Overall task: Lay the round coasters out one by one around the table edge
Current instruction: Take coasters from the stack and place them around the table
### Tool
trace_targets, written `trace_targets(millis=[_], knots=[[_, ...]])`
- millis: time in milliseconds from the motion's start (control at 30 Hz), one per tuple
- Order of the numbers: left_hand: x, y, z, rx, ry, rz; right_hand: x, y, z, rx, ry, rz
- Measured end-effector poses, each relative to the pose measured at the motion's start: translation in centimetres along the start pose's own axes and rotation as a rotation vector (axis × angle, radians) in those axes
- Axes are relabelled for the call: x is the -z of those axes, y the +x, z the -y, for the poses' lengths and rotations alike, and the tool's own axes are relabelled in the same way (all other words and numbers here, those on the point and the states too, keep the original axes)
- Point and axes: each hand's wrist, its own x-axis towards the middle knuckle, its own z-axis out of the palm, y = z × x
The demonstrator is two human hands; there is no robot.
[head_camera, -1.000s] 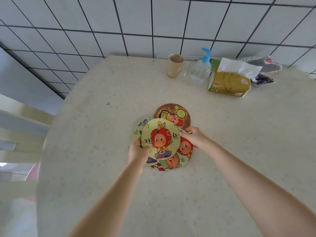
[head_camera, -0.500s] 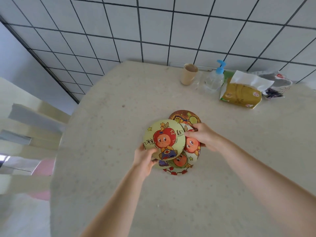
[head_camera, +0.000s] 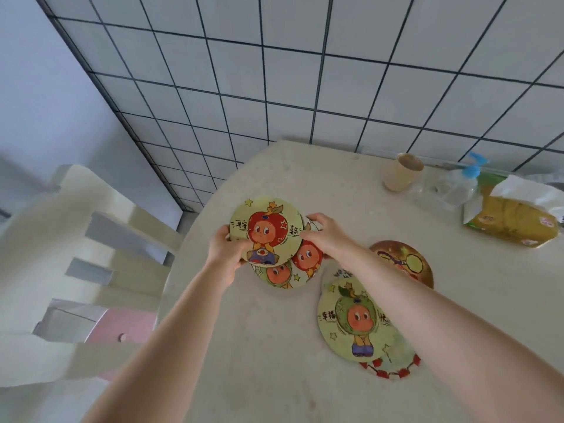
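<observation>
I have both hands on a fan of coasters [head_camera: 276, 254] just left of the frame's middle. My left hand [head_camera: 227, 250] pinches the fan at its lower left rim, fingers under, thumb on top; my right hand [head_camera: 328, 236] is closed on the right rim of the top coaster [head_camera: 265, 232], the one with the red apple figure. The rest [head_camera: 363, 319] lie overlapping on the table [head_camera: 274, 361] at lower right, partly under my right forearm, with a brown coaster [head_camera: 409, 261] behind them.

These look thin, flat and light, stiff like card, with smooth printed faces, so I judge they slide easily over one another. The rim is the place to hold: thumb above, fingers beneath, peeling one off the fan.

The table's curved edge runs close by on the left, beside a chair [head_camera: 100, 254]; a coaster set there could slip over. Open tabletop lies toward the bottom of the frame. At upper right a cup [head_camera: 403, 172], pump bottle [head_camera: 451, 184] and tissue pack [head_camera: 512, 221] crowd the wall side.
</observation>
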Motion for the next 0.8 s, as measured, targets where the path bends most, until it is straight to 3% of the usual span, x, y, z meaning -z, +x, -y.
trace_targets(millis=[367,533,800], knots=[[0.0,8.9,-0.2,-0.028,0.256,-0.05,-2.9,10.6,0.2,-0.088,-0.182,-0.047],[-0.4,8.5,0.4,-0.173,0.425,-0.108,-3.9,12.4,0.2,-0.027,-0.303,-0.074],[1.7,4.5,2.3,-0.042,0.177,-0.12,-4.9,7.8,-0.4,0.058,-0.1,-0.102]])
